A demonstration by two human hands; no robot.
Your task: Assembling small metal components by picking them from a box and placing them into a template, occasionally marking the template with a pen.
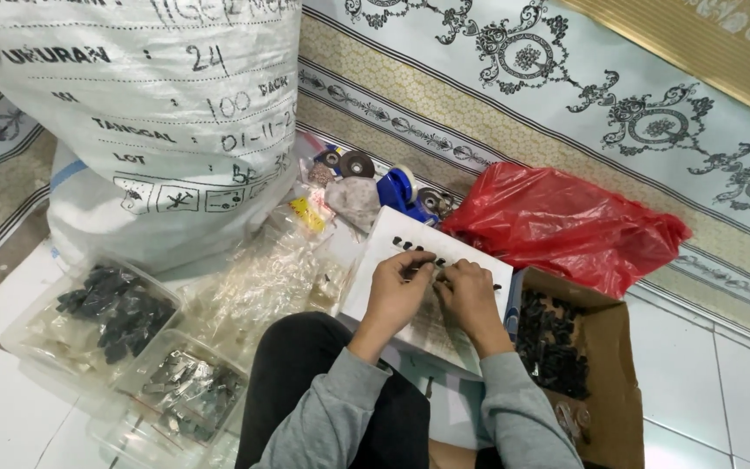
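Grey knit sleeves [332,408], left hand [397,291], right hand [469,291], pinching small black clips [410,246], white board [392,234]

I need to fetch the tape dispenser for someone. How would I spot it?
Start at the big white sack, then look right toward the red plastic bag. Between them, just above the white board, sits the tape dispenser, the only bright blue item there.

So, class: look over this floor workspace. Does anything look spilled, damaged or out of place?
Nothing stands out. Both hands, left hand and right hand, work over the white card; the small black parts stay inside the cardboard box and the clear tubs.
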